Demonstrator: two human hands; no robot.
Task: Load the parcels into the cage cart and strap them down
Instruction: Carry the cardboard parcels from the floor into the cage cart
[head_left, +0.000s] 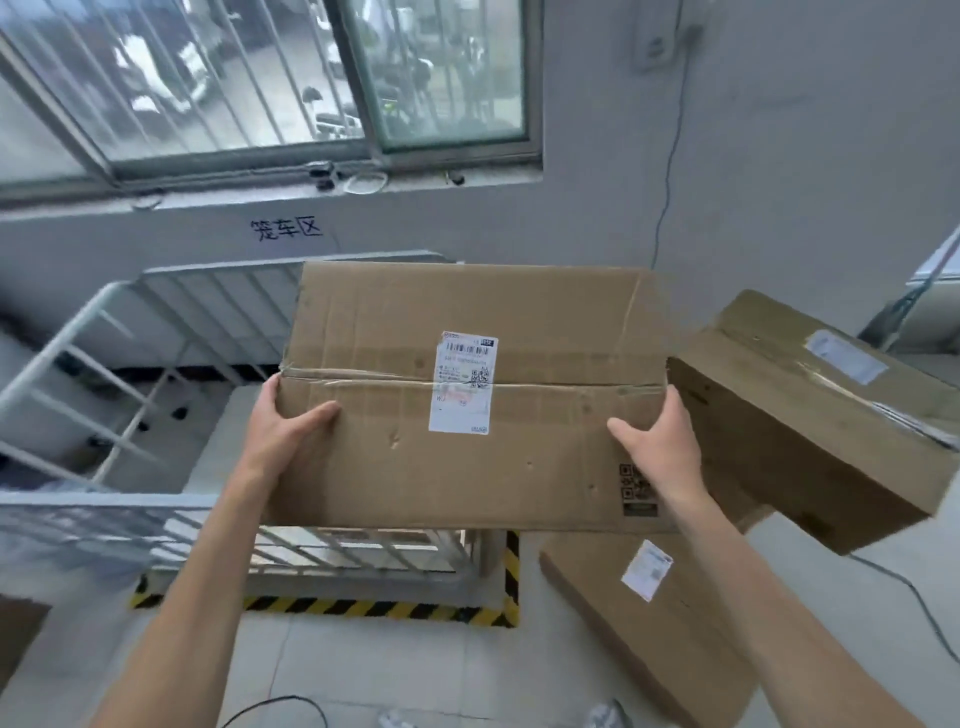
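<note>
I hold a large brown cardboard parcel (519, 467) with a white shipping label in front of me, above the near rail of the cage cart. My left hand (283, 431) grips its left edge and my right hand (657, 447) grips its right edge, thumbs on top. The white metal cage cart (130, 374) stands open-topped below and to the left, its floor bare where visible. A second parcel (810, 415) rests tilted to the right on a third flat parcel (649, 623) that lies on the floor.
Yellow-black hazard tape (374, 608) marks the floor around the cart. A barred window (249, 88) and grey wall stand behind it. Cables run across the floor (914, 597) at the right and near my feet. A brown box edge (18, 639) shows at far left.
</note>
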